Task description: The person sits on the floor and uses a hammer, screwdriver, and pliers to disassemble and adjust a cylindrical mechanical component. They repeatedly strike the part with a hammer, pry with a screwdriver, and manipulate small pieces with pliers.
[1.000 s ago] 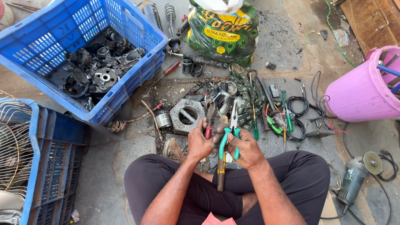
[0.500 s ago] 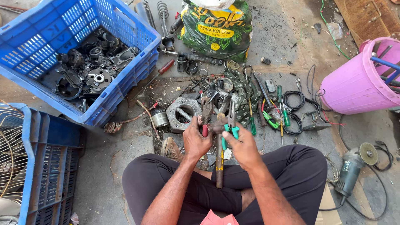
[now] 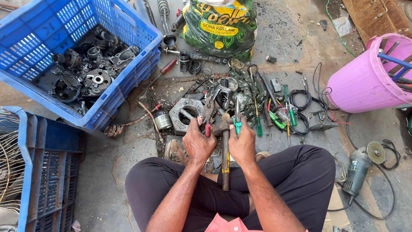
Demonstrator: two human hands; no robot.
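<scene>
Seated cross-legged on the floor, the person's left hand is closed around red-handled pliers and the right hand around green-handled pliers, both just above a hammer lying between the knees, near a blue crate of metal parts.

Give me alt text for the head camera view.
A seated person's left hand grips red-handled pliers and right hand green-handled pliers over a wooden-handled hammer, amid scattered tools on concrete; a blue plastic crate holds metal parts.
</scene>
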